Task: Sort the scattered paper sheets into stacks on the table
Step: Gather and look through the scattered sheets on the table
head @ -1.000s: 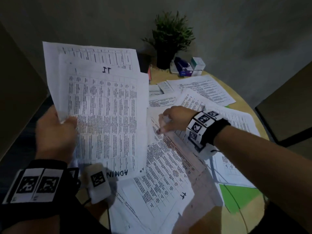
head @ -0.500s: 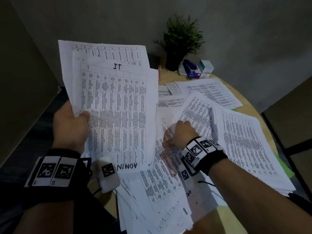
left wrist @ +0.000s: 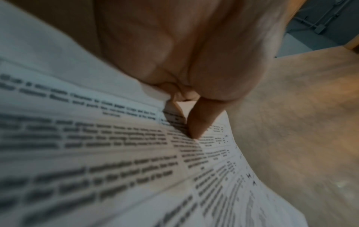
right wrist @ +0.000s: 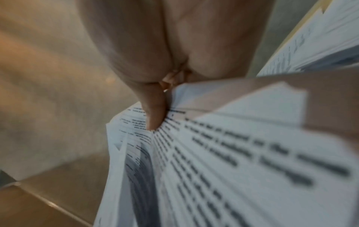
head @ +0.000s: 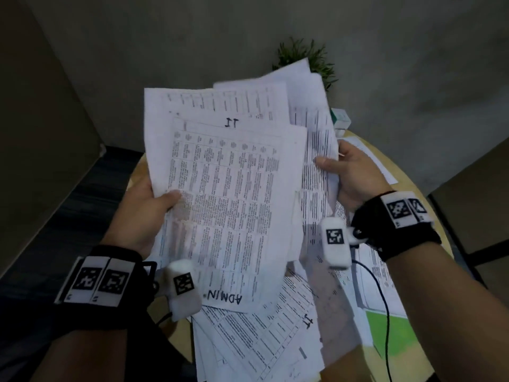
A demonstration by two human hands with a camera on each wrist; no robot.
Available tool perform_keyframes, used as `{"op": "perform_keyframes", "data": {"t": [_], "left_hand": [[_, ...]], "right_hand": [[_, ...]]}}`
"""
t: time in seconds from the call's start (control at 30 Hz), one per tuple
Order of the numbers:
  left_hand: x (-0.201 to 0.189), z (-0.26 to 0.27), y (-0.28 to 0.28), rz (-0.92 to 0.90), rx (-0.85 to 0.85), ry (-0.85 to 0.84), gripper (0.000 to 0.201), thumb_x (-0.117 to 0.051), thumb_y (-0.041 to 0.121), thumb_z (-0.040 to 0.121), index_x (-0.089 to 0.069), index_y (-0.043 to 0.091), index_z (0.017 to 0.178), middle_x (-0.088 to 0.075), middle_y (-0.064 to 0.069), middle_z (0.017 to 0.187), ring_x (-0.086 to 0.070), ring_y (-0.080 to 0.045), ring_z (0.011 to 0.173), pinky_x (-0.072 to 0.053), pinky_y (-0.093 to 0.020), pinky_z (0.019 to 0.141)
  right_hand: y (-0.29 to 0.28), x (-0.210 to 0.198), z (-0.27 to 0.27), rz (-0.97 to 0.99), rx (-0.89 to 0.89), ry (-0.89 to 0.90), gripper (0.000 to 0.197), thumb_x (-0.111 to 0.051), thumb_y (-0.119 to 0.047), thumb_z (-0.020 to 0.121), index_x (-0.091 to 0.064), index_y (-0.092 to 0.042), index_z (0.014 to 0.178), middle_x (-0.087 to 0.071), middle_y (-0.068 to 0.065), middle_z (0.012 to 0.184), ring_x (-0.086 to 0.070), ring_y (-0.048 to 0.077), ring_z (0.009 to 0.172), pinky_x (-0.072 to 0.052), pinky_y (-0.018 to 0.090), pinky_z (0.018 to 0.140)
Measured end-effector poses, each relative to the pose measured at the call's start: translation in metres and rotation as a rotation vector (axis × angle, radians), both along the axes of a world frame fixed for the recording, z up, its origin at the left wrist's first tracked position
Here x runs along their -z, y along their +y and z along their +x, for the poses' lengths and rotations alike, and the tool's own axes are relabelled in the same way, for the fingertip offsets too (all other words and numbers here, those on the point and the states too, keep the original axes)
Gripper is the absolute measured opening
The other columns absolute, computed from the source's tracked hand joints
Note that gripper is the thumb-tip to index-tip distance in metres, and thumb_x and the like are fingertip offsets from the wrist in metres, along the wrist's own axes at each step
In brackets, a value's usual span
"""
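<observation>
Head view: held sheets [head: 225,188] hide most of the plant [head: 316,59]

The paper sheets [head: 225,188] are showing white with black printed tables and black handwritten "ADMIN" and "IT" marks. The table [head: 407,183] is showing pale tan wood, with a bright green patch [head: 385,334] lying at its near right, and the potted plant [head: 316,59] is showing dark green. The wrist straps [head: 399,232] are appearing black, carrying white tags with black square-code patterns.
</observation>
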State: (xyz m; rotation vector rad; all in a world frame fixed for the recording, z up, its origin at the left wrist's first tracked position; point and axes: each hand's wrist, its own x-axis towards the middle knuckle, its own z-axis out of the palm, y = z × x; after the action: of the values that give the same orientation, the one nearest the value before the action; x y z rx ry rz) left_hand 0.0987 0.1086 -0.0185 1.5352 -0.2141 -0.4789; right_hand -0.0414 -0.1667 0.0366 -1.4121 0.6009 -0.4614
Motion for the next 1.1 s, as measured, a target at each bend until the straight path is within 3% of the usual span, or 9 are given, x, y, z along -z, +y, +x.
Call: {"op": "perform_keyframes", "data": {"t": [0.17, 0.27, 0.4, 0.5, 0.6, 0.77, 0.9, 1.0, 1.1], "left_hand": [[0.000, -0.006, -0.008, -0.038, 0.145, 0.039, 0.035, -0.051, -0.004, 0.093, -0.063, 0.023, 0.111, -0.071, 0.000, 0.112, -0.066, -0.020, 0.107, -0.049, -0.039, 0.094], [0.001, -0.006, -0.009, -0.022, 0.127, -0.004, 0.036, -0.052, -0.004, 0.092, -0.065, 0.026, 0.108, -0.072, 0.004, 0.110, -0.066, -0.017, 0.107, -0.049, -0.036, 0.093], [0.002, -0.004, -0.005, 0.058, -0.059, -0.125, 0.036, -0.053, -0.003, 0.092, -0.065, 0.024, 0.113, -0.071, 0.003, 0.108, -0.068, -0.016, 0.099, -0.053, -0.035, 0.085], [0.000, 0.000, -0.001, 0.174, -0.301, -0.185, 0.030, -0.055, 0.002, 0.090, -0.064, 0.019, 0.113, -0.069, 0.000, 0.101, -0.066, -0.020, 0.093, -0.055, -0.040, 0.084], [-0.003, 0.002, 0.002, 0.163, -0.394, -0.194, 0.034, -0.053, -0.001, 0.089, -0.064, 0.015, 0.117, -0.067, -0.001, 0.103, -0.065, -0.020, 0.095, -0.053, -0.036, 0.086], [-0.003, 0.004, 0.001, 0.193, -0.386, -0.199, 0.034, -0.050, -0.004, 0.090, -0.064, 0.010, 0.118, -0.067, -0.006, 0.105, -0.064, -0.023, 0.097, -0.052, -0.035, 0.085], [-0.004, 0.002, 0.003, 0.207, -0.359, -0.200, 0.034, -0.049, -0.003, 0.092, -0.062, 0.009, 0.121, -0.064, -0.005, 0.104, -0.062, -0.021, 0.095, -0.049, -0.032, 0.083], [-0.002, 0.003, 0.006, 0.205, -0.344, -0.199, 0.032, -0.049, -0.002, 0.091, -0.062, 0.007, 0.120, -0.064, -0.006, 0.103, -0.062, -0.023, 0.095, -0.049, -0.032, 0.081], [0.000, 0.004, 0.006, 0.183, -0.337, -0.173, 0.032, -0.051, -0.002, 0.090, -0.063, 0.010, 0.117, -0.066, -0.006, 0.102, -0.065, -0.025, 0.095, -0.053, -0.036, 0.084]], "right_hand": [[0.013, -0.007, 0.015, 0.094, -0.124, -0.042, 0.043, -0.058, -0.002, 0.088, -0.052, -0.004, 0.131, -0.062, 0.020, 0.124, -0.060, 0.040, 0.112, -0.051, 0.054, 0.092], [0.020, -0.004, 0.021, 0.106, -0.196, -0.006, 0.036, -0.057, -0.013, 0.093, -0.058, -0.014, 0.129, -0.064, 0.015, 0.123, -0.062, 0.036, 0.111, -0.052, 0.050, 0.091], [0.014, 0.007, 0.024, 0.041, -0.188, 0.040, 0.025, -0.055, -0.006, 0.090, -0.059, -0.002, 0.115, -0.064, 0.019, 0.113, -0.065, 0.033, 0.093, -0.053, 0.043, 0.080], [0.000, 0.012, 0.023, -0.327, -0.233, 0.326, 0.012, -0.060, -0.022, 0.093, -0.060, -0.010, 0.096, -0.067, 0.009, 0.094, -0.065, 0.027, 0.074, -0.051, 0.035, 0.069], [-0.008, 0.023, 0.027, -0.903, -0.464, 0.797, 0.023, -0.065, -0.031, 0.087, -0.064, -0.018, 0.105, -0.067, 0.002, 0.105, -0.063, 0.020, 0.090, -0.051, 0.033, 0.082], [0.015, 0.067, 0.027, -1.063, -0.612, 1.144, 0.066, -0.070, -0.059, 0.067, -0.055, -0.017, 0.116, -0.055, 0.004, 0.112, -0.054, 0.024, 0.109, -0.049, 0.037, 0.090], [0.017, 0.082, 0.016, -1.081, -0.577, 1.036, 0.067, -0.064, -0.050, 0.074, -0.042, -0.030, 0.134, -0.041, 0.003, 0.134, -0.035, 0.032, 0.129, -0.040, 0.050, 0.101], [0.007, 0.074, 0.016, -1.187, -0.762, 0.947, 0.063, -0.040, -0.050, 0.082, -0.041, -0.026, 0.140, -0.034, 0.001, 0.148, -0.027, 0.029, 0.138, -0.032, 0.042, 0.110], [0.003, 0.061, 0.022, -1.290, -0.872, 0.968, 0.052, -0.055, -0.028, 0.092, -0.040, -0.027, 0.142, -0.031, 0.001, 0.149, -0.035, 0.028, 0.133, -0.033, 0.031, 0.105]]}}
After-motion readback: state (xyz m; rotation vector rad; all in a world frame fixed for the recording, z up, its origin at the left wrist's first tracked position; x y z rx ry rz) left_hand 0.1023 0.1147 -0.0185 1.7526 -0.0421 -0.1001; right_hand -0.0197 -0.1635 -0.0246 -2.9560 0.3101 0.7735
